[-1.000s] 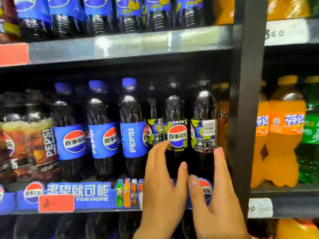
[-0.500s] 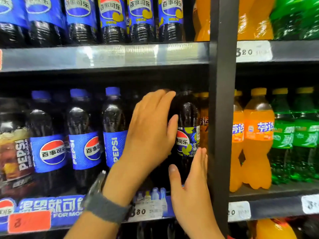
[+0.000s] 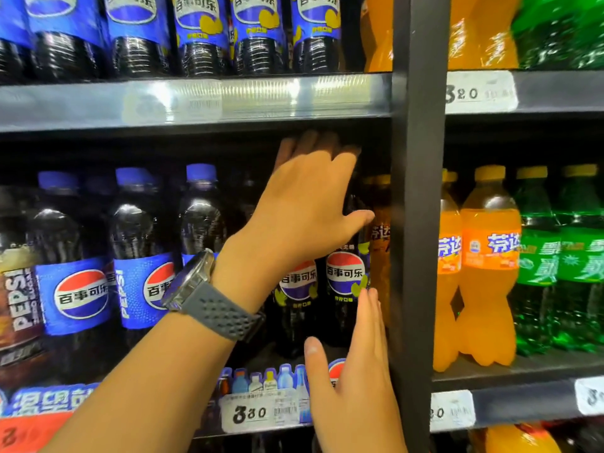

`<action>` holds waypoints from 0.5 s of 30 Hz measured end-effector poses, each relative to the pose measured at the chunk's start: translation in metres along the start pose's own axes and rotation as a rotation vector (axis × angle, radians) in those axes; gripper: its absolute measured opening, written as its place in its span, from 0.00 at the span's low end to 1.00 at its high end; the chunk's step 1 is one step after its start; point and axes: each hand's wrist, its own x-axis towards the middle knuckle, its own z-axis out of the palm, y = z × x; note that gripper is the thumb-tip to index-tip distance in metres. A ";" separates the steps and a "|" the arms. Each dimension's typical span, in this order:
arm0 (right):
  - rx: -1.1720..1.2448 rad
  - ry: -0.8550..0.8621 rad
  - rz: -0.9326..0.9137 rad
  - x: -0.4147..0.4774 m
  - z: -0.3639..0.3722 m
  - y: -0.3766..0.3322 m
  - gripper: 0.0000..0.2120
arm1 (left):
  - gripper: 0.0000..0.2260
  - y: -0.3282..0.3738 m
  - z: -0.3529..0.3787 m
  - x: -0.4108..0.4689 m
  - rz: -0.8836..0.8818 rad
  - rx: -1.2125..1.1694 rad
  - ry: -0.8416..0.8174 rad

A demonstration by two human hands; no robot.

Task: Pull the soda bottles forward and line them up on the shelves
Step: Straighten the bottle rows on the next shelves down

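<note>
Soda bottles [image 3: 346, 289]: two dark lime-label bottles stand upright at the right end of the middle shelf [image 3: 196, 103], just beside the black upright post [image 3: 420, 223]. Head view: left hand [image 3: 307, 204] reaches over their tops, fingers [image 3: 313, 142] spread and extended toward the back row; nearer to the rear stock. Right hand [image 3: 353, 380] flat, fingers pressed together, alongside the rightmost bottle's base. Against half a second ago, the left hand has gone higher and deeper; right hand barely shifted
</note>
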 end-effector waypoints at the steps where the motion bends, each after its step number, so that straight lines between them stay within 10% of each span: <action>1: 0.020 -0.001 0.014 0.002 0.000 0.000 0.42 | 0.34 0.001 -0.001 0.001 -0.006 0.014 0.010; 15: -0.044 -0.018 -0.118 0.000 -0.004 -0.004 0.40 | 0.29 -0.005 -0.003 -0.011 -0.080 -0.040 0.082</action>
